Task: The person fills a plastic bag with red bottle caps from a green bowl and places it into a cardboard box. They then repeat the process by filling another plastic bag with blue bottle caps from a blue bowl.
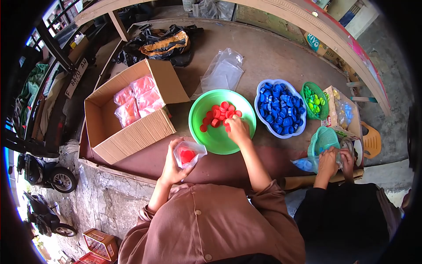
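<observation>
My left hand (170, 166) is wrapped round a clear plastic bag (200, 152), holding its mouth up. Red bottle caps (187, 156) lie inside that bag. My right hand (238, 132) reaches into a green basin (211, 144), its fingers bent and pinched at the edge of a loose pile of red caps (216, 113). The fingertips touch the caps there, partly hidden by the hand. Left of the basin stands an open cardboard box (132, 140) with several filled bags of red caps (143, 100) in it.
Right of the basin are a basket of blue caps (282, 108), a green basket of green caps (314, 101) and a carton (345, 112). A co-worker's hands (329, 163) hold a bag beside a light green basket (323, 137). Flat clear bags (223, 70) and black plastic (169, 46) lie behind.
</observation>
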The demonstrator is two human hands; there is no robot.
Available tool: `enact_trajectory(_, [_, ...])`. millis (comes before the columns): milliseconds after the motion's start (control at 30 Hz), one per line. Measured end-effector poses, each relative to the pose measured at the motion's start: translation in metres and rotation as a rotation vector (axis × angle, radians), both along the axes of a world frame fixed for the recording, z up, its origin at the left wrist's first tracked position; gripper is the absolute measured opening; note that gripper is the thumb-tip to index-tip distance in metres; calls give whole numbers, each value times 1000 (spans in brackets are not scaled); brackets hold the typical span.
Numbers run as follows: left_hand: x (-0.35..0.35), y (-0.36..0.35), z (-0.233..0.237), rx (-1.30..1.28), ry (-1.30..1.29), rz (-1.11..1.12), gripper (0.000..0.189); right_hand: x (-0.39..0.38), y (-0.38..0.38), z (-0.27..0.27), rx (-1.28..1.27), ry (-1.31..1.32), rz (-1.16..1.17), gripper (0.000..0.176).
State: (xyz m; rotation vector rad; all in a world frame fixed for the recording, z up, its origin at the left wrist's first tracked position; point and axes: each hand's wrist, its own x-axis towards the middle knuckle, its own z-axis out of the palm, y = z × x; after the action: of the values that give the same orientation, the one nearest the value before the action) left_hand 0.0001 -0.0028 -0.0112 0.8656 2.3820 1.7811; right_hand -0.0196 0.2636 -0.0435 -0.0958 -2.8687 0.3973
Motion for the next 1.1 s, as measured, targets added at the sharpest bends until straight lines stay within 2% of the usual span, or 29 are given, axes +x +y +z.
enact_trajectory(167, [0, 3, 8, 20, 8, -6, 78, -9, 5, -17, 67, -48, 52, 14])
enact_trajectory(233, [-1, 4, 9, -12, 21, 4, 78, -6, 2, -4, 65, -49, 59, 14])
enact_trajectory(300, [-3, 4, 4, 6, -7, 1, 78, 3, -1, 14, -233, 74, 64, 15])
enact_trajectory(333, [-3, 4, 2, 23, -37, -2, 79, 3, -2, 18, -235, 71, 67, 15])
enact_trajectory(400, [-4, 6, 2, 25, -24, -3, 75, 2, -3, 21, -788, 107, -13, 24])
enact_trajectory(433, [-4, 7, 2, 32, -4, -9, 72, 0, -1, 13, -906, 129, 0, 29])
enact_trajectory(467, [-5, 9, 1, 32, -3, -11, 72, 1, -3, 10, -1138, 103, -70, 33])
enact_trajectory(533, [-5, 11, 1, 55, -10, -34, 72, 8, -10, 38, -1321, 28, -63, 34])
enact_trajectory(567, [-4, 11, 4, 54, -9, -37, 72, 9, -10, 42, -1321, 31, -64, 34])
enact_trajectory(633, [-3, 10, 14, -34, 145, -47, 71, 10, -12, 45, -1750, 22, -76, 30])
enact_trajectory(667, [-2, 10, 14, -35, 144, -47, 71, 12, -12, 43, -1751, 21, -76, 30])
enact_trajectory(733, [-4, 11, 18, 167, -66, 5, 70, 14, -18, 47, -2041, 175, -25, 28])
enact_trajectory(767, [-11, 12, 23, 439, -199, 0, 70, 15, -23, 50, -2115, 206, -155, 26])
enact_trajectory(800, [-20, 7, 41, 469, -198, 43, 67, 16, -21, 43, -2117, 200, -150, 26])
enact_trajectory(833, [-32, 2, 58, 564, -302, 59, 62, 19, -16, 31, -2072, 79, 31, 25])
enact_trajectory(867, [-37, -5, 73, 718, -515, 62, 58, 20, -15, 25, -2013, -39, 211, 25])
enact_trajectory(900, [-47, -10, 85, 836, -584, 42, 54, 22, -23, 30, -1962, -136, 111, 29])
enact_trajectory(933, [-58, -12, 93, 954, -653, 18, 51, 22, -29, 37, -1900, -236, 281, 39])
enact_trajectory(1000, [-78, -11, 85, 1202, -673, 33, 43, 30, -61, 63, -1856, -168, 331, 46])
enact_trajectory(1033, [-80, -8, 89, 1148, -663, 27, 38, 33, -75, 74, -1853, -145, 361, 47])
enact_trajectory(1067, [-79, -3, 92, 1068, -664, 127, 38, 35, -84, 83, -1850, -122, 389, 49])
enact_trajectory(1100, [-75, 5, 95, 1060, -659, 104, 39, 38, -85, 88, -1828, -117, 378, 31])
